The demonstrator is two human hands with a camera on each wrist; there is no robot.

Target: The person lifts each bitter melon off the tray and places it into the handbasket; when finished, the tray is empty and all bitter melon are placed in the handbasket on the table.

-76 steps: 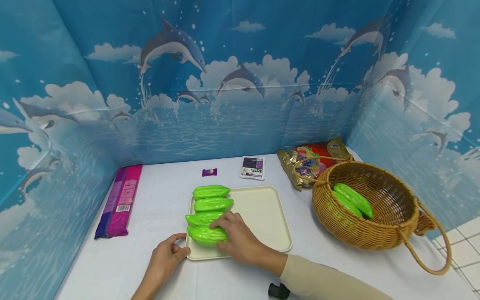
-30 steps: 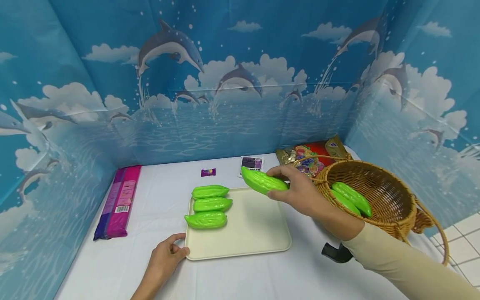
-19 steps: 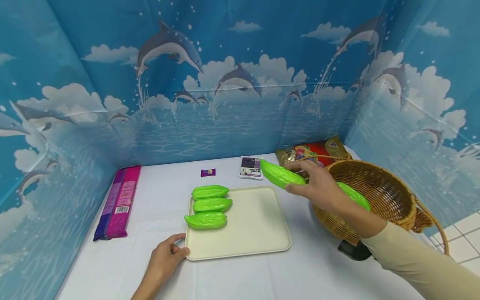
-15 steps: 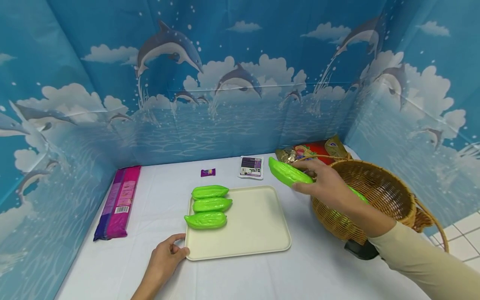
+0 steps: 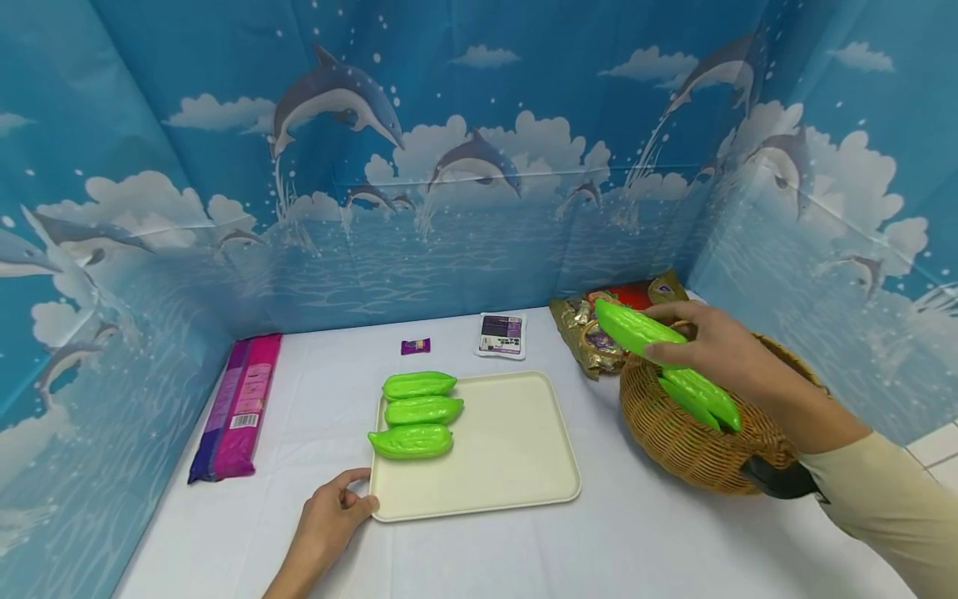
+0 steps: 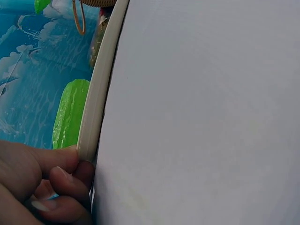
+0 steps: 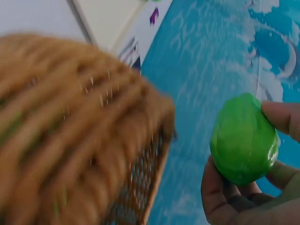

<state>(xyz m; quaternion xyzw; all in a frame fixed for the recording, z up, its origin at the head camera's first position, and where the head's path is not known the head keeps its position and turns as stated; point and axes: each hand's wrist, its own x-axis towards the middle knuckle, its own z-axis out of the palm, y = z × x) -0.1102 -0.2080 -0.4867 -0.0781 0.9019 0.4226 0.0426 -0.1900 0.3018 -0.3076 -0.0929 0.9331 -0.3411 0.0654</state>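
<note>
Right hand [image 5: 720, 348] — fingers gripped long green gourd [image 5: 632, 327] | round brown wicker basket [image 5: 659, 428] below them | left hand [image 5: 333, 511] — fingers pinched rectangular cream tray [image 5: 512, 445]

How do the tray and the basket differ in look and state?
The tray is cream, flat and low-rimmed; the basket is brown, woven and deep. Three green gourds lie on the tray, while two gourds show in the basket. The left hand grips the tray's edge; near the basket, the right hand holds another gourd. Both stand on white cloth.
</note>
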